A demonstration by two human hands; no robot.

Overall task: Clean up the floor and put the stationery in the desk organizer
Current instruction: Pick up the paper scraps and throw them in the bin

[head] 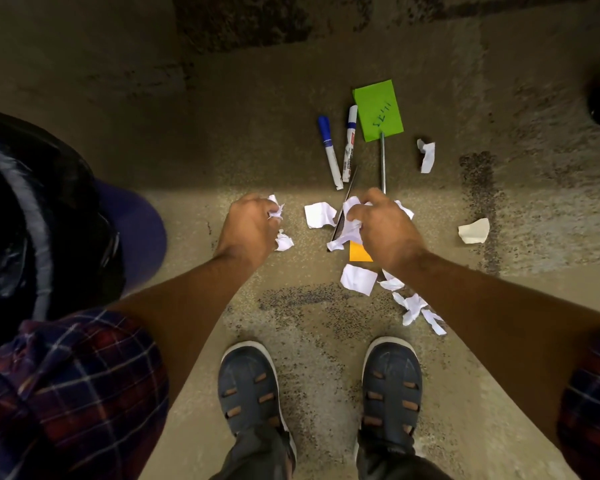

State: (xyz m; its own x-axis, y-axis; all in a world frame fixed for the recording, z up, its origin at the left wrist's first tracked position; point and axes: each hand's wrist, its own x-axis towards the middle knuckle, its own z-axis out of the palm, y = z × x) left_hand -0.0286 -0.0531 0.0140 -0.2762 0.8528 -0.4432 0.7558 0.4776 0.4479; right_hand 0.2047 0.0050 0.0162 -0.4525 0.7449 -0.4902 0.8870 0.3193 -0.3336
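I am gripping a wad of crumpled white paper in my right hand, its fingers curling round it just above the floor. My left hand is closing its fingers on a smaller crumpled scrap, and another scrap is lying just beside that hand on the floor.

Between my hands a flat white piece is lying on the floor. An orange sticky note is showing under my right hand, and a thin dark ruler-like strip is running up from the wad toward the markers. More torn white pieces are lying near my right forearm, trailing toward my right shoe.

Farther out, two blue-capped markers are lying side by side, and a green sticky note with handwriting is lying beside them, with a thin metal rod running from its near edge toward my right hand. A white scrap and a cream scrap are lying well apart to the right.

A bin lined with a black bag is standing at my left.
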